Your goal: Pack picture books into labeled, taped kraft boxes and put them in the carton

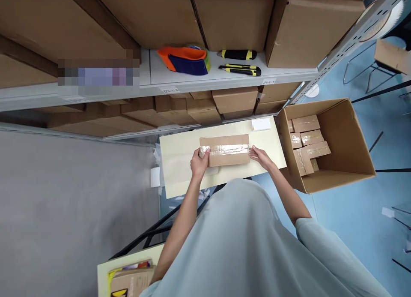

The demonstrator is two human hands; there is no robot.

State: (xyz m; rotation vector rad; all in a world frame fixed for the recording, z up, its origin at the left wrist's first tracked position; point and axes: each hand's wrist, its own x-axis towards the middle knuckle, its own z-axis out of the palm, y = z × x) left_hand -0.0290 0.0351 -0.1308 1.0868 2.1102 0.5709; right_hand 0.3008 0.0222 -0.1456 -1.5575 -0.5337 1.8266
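A long cardboard box (228, 160), with clear shiny tape along its top, is held level over a pale yellow table (180, 160). My left hand (199, 163) grips its left end, thumb on top over the tape. At the opposite end, the fingers of my right hand (261, 157) pinch the taped edge of the box; their undersides are hidden. A small white box (261, 124) lies at the table's far right corner. Something pale, partly covered by the cardboard box, shows just below it on the table.
A large open carton (340, 177) to the right holds several small taped boxes (306, 124). Ahead, a metal shelf (231, 77) carries big cartons, two utility knives (240, 70) and an orange-and-blue tape dispenser (188, 62). Another table (104, 271) with packages stands at lower left.
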